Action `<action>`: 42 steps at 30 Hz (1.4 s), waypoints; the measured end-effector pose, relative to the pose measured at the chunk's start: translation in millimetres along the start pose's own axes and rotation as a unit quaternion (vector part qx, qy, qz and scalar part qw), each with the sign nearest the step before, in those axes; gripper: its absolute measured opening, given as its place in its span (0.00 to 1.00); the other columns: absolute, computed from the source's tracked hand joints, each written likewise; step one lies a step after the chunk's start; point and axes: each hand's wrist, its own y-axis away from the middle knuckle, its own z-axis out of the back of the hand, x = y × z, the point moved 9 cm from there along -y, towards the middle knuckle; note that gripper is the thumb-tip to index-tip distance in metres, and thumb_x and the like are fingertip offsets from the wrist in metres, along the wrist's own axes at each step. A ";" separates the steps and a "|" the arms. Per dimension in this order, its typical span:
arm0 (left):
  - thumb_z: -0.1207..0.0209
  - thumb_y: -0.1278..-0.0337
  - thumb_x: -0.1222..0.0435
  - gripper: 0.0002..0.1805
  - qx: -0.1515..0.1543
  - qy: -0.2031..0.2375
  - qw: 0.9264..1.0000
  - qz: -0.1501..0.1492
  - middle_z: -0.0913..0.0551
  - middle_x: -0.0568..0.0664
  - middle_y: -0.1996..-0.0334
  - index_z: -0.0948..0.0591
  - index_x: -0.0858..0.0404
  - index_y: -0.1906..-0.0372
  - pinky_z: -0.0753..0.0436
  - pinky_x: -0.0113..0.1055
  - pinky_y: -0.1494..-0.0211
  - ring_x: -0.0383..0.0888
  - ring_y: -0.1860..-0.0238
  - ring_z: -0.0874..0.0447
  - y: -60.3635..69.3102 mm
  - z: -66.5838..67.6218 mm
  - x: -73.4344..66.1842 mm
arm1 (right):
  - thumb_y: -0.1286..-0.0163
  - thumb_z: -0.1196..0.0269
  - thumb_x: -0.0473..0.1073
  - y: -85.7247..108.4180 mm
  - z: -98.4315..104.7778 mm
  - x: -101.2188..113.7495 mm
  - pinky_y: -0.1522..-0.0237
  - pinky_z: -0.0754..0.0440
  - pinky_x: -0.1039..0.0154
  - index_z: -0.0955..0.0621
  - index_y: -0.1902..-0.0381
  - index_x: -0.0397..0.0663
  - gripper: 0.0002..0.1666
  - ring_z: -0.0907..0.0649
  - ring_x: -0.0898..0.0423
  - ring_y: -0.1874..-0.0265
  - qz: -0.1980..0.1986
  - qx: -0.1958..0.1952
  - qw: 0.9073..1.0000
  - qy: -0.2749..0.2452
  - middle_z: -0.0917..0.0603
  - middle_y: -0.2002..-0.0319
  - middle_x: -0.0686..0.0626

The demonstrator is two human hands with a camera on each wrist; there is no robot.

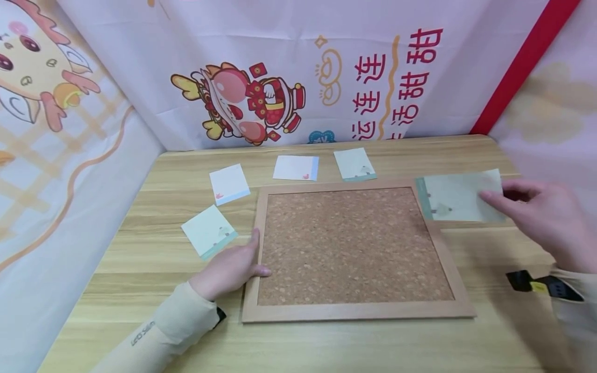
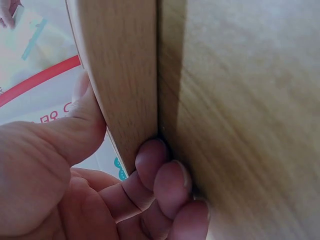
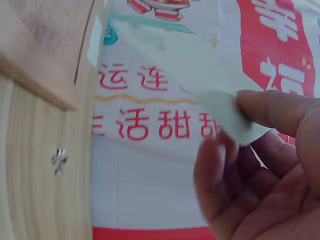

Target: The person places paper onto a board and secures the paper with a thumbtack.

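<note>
Cork board (image 1: pixel 354 248), wood-framed, lies cork face up on the counter (image 1: pixel 326 344). Long axis runs left to right across the head view; short sides point away from the wearer, the right one slanting.

Left hand (image 1: pixel 228 272): clamped on the board's left side, thumb on the frame's face, curled fingers at its outer edge (left wrist view).

Right hand (image 1: pixel 548 220): thumb and fingers together on the right end of a pale green note (image 1: pixel 462 197). The note is off the counter, at the board's far right corner, overlapping the frame in the head view. Its long axis runs roughly left to right; dark green band end points left, toward the board.

Around the board, on the counter: green-banded note (image 1: pixel 209 231), left, turned askew, band toward the board; blue-banded note (image 1: pixel 229 184), band toward the wearer; white note (image 1: pixel 296 168), long axis left to right, blue band right; small green note (image 1: pixel 354 164), band toward the wearer.
</note>
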 end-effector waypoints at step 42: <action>0.36 0.40 0.50 0.54 -0.005 0.019 1.000 -0.004 0.20 0.71 0.48 0.52 0.79 0.26 0.19 0.48 0.51 0.55 0.56 0.15 -0.2 0.5 1.3 | 0.40 0.32 0.66 -47.2 -151.2 137.7 0.75 0.28 0.59 0.14 0.60 0.50 0.26 0.23 0.48 0.73 0.045 0.231 0.966 -0.105 0.19 0.73 0.44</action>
